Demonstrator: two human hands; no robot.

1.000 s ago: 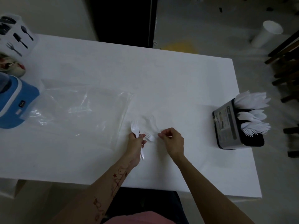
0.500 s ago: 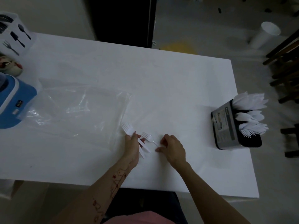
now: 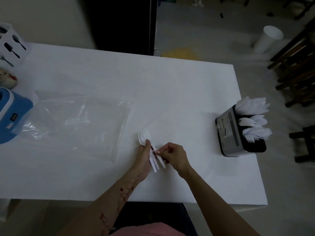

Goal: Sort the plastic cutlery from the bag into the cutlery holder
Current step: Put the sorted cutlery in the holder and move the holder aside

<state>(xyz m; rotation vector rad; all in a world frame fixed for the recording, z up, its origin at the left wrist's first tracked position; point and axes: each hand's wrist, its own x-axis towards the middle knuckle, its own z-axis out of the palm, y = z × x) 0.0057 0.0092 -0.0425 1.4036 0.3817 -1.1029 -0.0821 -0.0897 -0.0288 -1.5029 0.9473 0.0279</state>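
Left hand: we find its grip clenched round a small bundle of white plastic forks, tines fanned out toward the far side, handles sticking out below the palm toward the person. How many forks the bundle holds we cannot tell; the handles overlap.

Right hand: its grip pinches one of the fork handles just beside the left hand; the fingertips are curled under and partly hidden from us.

Clear plastic bag: lies flat on the tabletop to the left of the hands. It is transparent and hard to make out except by its creases and glare.

Cutlery holder: stands near the right edge of the tabletop, well apart from the hands, with white cutlery heads in three groups. The nearest group shows tines; the other two we cannot identify with certainty.

Blue appliance: cut off by the left edge.

White box with cutlery symbols: far left corner, also cut off.

White cup: on the floor beyond the tabletop.
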